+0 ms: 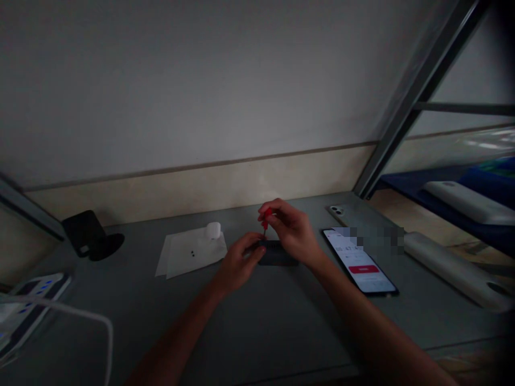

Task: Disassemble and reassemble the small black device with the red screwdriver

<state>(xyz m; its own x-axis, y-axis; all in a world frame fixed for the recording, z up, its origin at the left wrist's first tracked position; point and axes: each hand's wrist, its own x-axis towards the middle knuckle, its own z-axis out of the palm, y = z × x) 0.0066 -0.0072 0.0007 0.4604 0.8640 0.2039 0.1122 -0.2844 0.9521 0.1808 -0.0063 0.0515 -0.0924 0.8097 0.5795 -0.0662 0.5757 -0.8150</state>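
Between the fingers of my right hand (292, 228) is a small screwdriver (266, 217) with a red handle, held upright. Its thin metal shaft points down at the left end of a dark box-shaped device (279, 254) on the table. My left hand (241, 260) pinches that left end with thumb and fingers. To the left, two sheets of white paper (181, 262) lie overlapped, with a few tiny dark pieces (192, 253) on them, possibly screws. A white earbud case (213, 230) stands at the paper's far edge.
A lit phone (360, 262) lies right of my hands, a second phone (337, 212) behind it. Further right rests a long pale object (454, 271). A black stand (90, 236) is at the far left, with a power strip (32, 305) and white cable (80, 311) nearer. A wall (201, 187) closes the back.
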